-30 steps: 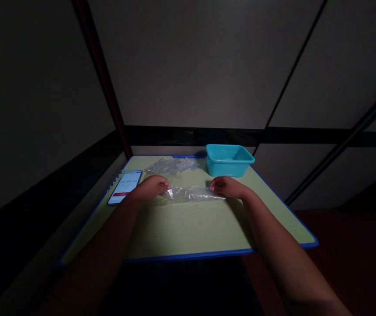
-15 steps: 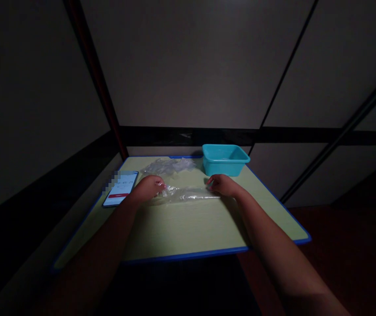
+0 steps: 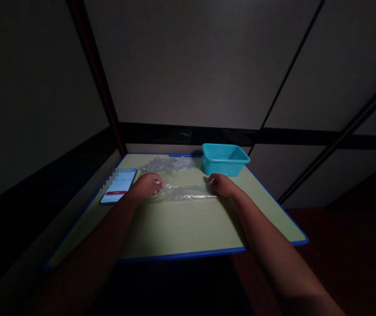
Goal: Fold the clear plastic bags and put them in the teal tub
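Observation:
A clear plastic bag (image 3: 188, 193) lies stretched flat across the middle of the table, between my two hands. My left hand (image 3: 148, 184) is closed on the bag's left end, with fingers bunched round the crinkled film. At the other end my right hand (image 3: 221, 185) pinches the bag's right edge; its fingertips are partly hidden behind the hand. Just beyond the bag, a heap of crumpled clear plastic bags (image 3: 168, 164) rests near the table's back edge.
A turquoise plastic basin (image 3: 224, 166) stands at the back right of the table. At the left lies a phone (image 3: 118, 186) with a lit screen. The pale table (image 3: 181, 232) has a blue rim, and a panelled wall (image 3: 188, 66) rises behind it.
Both hands keep their hold on the bag, which looks slightly more spread out. My left hand has shifted a little to the left; the view has moved slightly.

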Available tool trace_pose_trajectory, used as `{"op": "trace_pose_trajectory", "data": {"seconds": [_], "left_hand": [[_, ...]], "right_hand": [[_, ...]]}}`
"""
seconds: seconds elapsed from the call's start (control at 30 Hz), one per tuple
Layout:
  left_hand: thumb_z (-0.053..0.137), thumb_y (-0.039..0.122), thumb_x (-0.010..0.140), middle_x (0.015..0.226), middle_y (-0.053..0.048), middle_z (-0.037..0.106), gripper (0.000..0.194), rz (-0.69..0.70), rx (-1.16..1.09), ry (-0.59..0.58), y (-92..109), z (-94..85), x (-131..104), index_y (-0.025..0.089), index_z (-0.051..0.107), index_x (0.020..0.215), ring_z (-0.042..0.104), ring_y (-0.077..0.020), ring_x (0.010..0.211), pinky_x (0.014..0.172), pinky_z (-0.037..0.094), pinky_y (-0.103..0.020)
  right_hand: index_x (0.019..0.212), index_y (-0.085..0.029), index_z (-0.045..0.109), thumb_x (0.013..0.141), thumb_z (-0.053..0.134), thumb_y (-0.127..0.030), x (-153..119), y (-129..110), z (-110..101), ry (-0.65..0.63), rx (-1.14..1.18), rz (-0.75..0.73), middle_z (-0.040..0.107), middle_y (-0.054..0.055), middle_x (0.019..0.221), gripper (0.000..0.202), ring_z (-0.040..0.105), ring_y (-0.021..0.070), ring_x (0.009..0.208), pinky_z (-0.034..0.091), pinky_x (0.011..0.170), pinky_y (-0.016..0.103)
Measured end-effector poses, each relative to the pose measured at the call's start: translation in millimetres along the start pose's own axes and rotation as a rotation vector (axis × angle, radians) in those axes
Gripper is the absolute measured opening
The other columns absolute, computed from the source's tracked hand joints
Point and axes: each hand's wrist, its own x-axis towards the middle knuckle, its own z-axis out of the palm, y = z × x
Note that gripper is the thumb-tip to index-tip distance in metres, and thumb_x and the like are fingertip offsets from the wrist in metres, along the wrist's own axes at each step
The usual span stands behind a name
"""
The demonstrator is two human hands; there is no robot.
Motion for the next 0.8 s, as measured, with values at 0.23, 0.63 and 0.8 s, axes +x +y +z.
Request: {"op": "trace_pose_trajectory", "data": {"seconds": [0.23, 0.63, 0.8], "left_hand": [[0.056, 0.031, 0.063, 0.049, 0.003, 0.052, 0.014, -0.016, -0.039, -0.066, -2.0, 1.4, 0.5, 0.017, 0.056, 0.060, 0.050, -0.0127, 0.044, 0.045, 0.035, -0.023], [0.054, 0.029, 0.064, 0.050, 0.001, 0.055, 0.013, -0.025, -0.034, -0.057, -1.5, -1.5, -1.4, 0.017, 0.057, 0.062, 0.053, -0.0144, 0.048, 0.048, 0.038, -0.024], [0.056, 0.029, 0.063, 0.051, 0.001, 0.055, 0.012, -0.022, -0.018, -0.053, -4.4, -0.6, -0.1, 0.018, 0.055, 0.060, 0.054, -0.0146, 0.049, 0.048, 0.038, -0.023]], "right_hand": [[0.099, -0.012, 0.063, 0.071, 0.060, -0.011, -0.1, 0.9, -1.9, -0.033, -0.014, -0.012, 0.063, 0.000, 0.065, 0.028, 0.051, 0.0096, 0.054, 0.032, 0.049, 0.018], [0.099, -0.013, 0.063, 0.071, 0.059, -0.010, -1.6, -1.6, -2.0, -0.005, -0.005, 0.002, 0.064, 0.000, 0.065, 0.028, 0.051, 0.0095, 0.055, 0.033, 0.049, 0.018], [0.110, -0.010, 0.061, 0.076, 0.056, -0.010, -2.3, -1.6, -2.4, -0.041, 0.086, 0.010, 0.062, 0.001, 0.062, 0.035, 0.050, 0.0092, 0.052, 0.034, 0.049, 0.018]]}}
